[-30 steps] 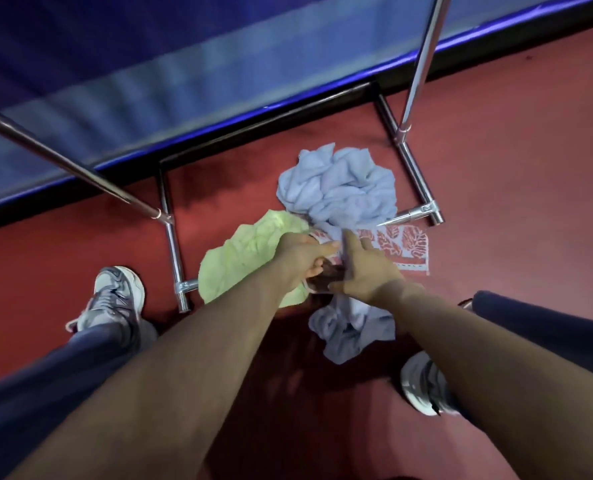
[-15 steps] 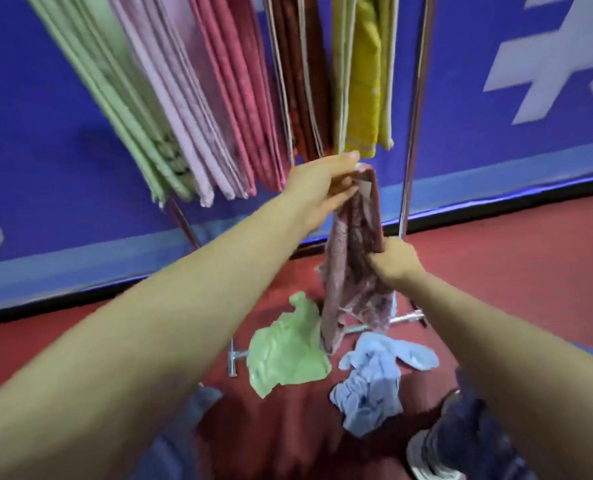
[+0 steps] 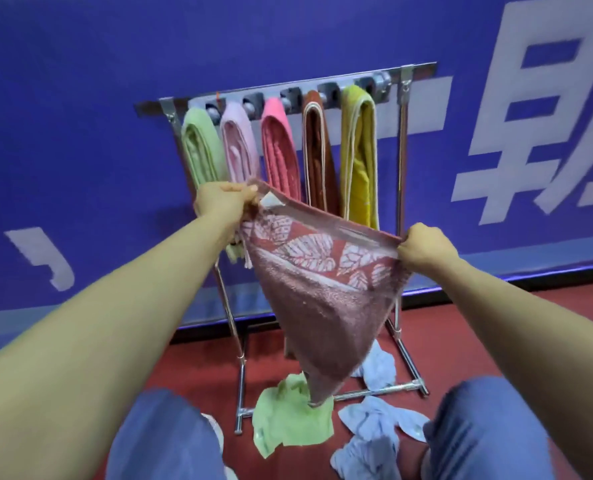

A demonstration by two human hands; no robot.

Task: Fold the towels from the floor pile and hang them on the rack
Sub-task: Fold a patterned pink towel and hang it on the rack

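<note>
The left hand [image 3: 224,200], raised in front of the rack [image 3: 402,150], has its fingers clamped on one top corner of the red leaf-patterned towel [image 3: 323,289]. From there the patterned hem runs taut, sloping down to the right hand [image 3: 425,249], whose fingers are curled tight on the other corner. Held by its two corners, the towel opens out and hangs to a point above the floor [image 3: 496,323], which probably readies it for a first fold. Behind it the rack carries five folded towels [image 3: 281,150] side by side: green, lilac, pink, brown and yellow. On the floor below lie a crumpled green towel [image 3: 288,420] and, to its right, blue towels [image 3: 374,431], not yet folded.
</note>
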